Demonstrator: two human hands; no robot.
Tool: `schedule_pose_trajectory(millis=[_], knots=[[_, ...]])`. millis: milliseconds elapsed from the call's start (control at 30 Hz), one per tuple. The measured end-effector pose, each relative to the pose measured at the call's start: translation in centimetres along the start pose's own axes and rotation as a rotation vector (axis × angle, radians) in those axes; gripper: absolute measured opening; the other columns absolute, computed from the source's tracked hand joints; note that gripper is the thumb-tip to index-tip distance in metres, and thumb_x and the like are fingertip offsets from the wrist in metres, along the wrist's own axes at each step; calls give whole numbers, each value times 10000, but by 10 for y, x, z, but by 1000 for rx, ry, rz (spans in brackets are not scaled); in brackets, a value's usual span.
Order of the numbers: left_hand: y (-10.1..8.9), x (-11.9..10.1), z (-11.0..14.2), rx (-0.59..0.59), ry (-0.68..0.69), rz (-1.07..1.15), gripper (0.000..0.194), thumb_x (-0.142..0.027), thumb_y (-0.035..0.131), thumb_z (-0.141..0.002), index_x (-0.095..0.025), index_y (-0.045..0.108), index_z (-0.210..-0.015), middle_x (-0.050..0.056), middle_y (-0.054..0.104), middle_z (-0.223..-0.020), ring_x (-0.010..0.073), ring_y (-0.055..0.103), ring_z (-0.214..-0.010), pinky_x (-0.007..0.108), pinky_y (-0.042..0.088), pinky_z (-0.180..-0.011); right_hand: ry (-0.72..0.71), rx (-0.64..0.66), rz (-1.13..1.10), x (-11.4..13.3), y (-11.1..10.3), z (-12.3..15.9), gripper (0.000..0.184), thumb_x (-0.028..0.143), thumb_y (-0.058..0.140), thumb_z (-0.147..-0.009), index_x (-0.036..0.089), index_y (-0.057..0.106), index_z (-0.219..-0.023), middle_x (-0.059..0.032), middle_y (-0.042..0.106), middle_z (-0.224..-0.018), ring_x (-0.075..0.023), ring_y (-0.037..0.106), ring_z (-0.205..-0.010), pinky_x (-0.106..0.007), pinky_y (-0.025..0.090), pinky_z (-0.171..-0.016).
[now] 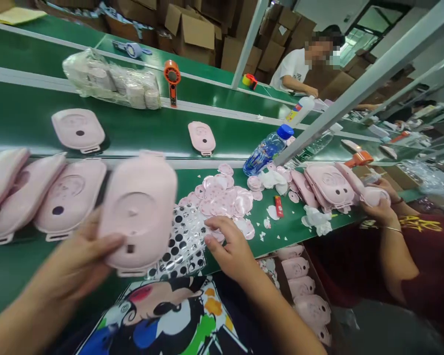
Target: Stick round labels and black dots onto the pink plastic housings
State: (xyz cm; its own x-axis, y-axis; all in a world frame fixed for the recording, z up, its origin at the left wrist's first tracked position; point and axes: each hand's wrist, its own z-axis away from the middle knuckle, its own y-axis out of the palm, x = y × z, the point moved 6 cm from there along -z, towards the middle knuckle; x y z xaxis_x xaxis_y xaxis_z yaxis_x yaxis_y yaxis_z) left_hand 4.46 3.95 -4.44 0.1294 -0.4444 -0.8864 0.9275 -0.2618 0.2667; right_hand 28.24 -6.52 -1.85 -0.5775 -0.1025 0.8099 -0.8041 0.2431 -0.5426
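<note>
Past the right hand (231, 246), a pile of pink discs (222, 197) blocks the way forward, and a sticker sheet (181, 241) fills the gap between the hands. The left hand (77, 256) grips a case (138, 212), with 3 more cases (70, 197) crowding its side. Ahead runs a pale rail (222, 163); beyond it, bare belt (140, 133) leaves open room between 2 cases (202, 138), up to a bottle (268, 150).

A green conveyor bench (140, 133) carries pink plastic casings (72, 199) to the left of the right hand (231, 246), with a scatter of pink discs (222, 197) just ahead of it and a dotted plastic sheet (181, 241) touching its fingertips.
</note>
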Motion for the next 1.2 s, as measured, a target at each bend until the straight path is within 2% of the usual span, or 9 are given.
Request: schedule_pose_trajectory(millis=[67,200,333,433,567,700,900,1033,1200], knots=[[14,11,4,-28,-19,123,735,-322,929,-504,-319,624,-1173,35,668,-1195,257,651,-996,307,613,-729,-19,60,-107,7,6,-4,295,298,569,-923,216,590,-1205,-64,647,-1116,-167,617,-975,-333,518,-889],[35,30,10,-16,-12,216,692,-220,906,-563,-316,603,-1178,20,650,-1220,211,618,-1066,261,595,-796,-49,59,-104,12,7,-9,265,257,580,-898,218,613,-1158,-64,640,-1122,-165,607,-957,-343,510,-905],[32,38,18,-13,-9,182,672,-235,911,-563,-243,586,-1151,55,664,-1164,204,627,-1036,257,587,-801,-39,77,-84,7,5,-8,234,229,572,-891,213,627,-1117,-55,651,-1082,-154,616,-921,-310,524,-869],[29,38,21,-34,-13,178,698,-250,927,-527,-219,578,-1131,64,679,-1126,212,634,-1021,254,590,-778,-45,87,121,1,-2,-9,224,212,565,-888,203,639,-1099,-59,664,-1107,-177,617,-1018,-320,503,-933],[28,38,23,-89,-35,196,684,-258,920,-542,-248,563,-1126,45,656,-1198,243,588,-1142,251,585,-795,83,22,522,-22,-23,-18,277,148,534,-883,174,660,-1128,-108,650,-1204,-273,577,-1130,-452,442,-1000],[33,38,26,-49,-42,216,681,-243,895,-600,-306,555,-1187,24,584,-1330,284,477,-1310,259,581,-845,122,47,651,-37,-28,-27,327,178,580,-886,207,651,-1204,-116,626,-1278,-315,535,-1186,-512,409,-991],[34,42,34,-16,-73,243,686,-277,889,-622,-268,536,-1210,68,584,-1322,330,510,-1274,281,606,-803,66,120,729,-40,-7,-33,235,179,532,-933,225,702,-1089,-79,694,-1121,-261,582,-1099,-443,388,-967],[31,42,39,-32,-44,224,745,-248,888,-619,-273,500,-1255,61,558,-1344,307,514,-1270,262,599,-818,71,99,718,-38,-8,-32,231,158,519,-927,206,725,-1022,-74,716,-997,-238,624,-987,-399,413,-902],[26,41,45,-38,-5,189,800,-270,884,-626,-271,461,-1305,79,535,-1373,305,523,-1262,270,595,-831,37,73,657,-36,-16,-30,130,209,642,-860,246,767,-863,-47,706,-1032,-242,636,-977,-415,433,-902]])
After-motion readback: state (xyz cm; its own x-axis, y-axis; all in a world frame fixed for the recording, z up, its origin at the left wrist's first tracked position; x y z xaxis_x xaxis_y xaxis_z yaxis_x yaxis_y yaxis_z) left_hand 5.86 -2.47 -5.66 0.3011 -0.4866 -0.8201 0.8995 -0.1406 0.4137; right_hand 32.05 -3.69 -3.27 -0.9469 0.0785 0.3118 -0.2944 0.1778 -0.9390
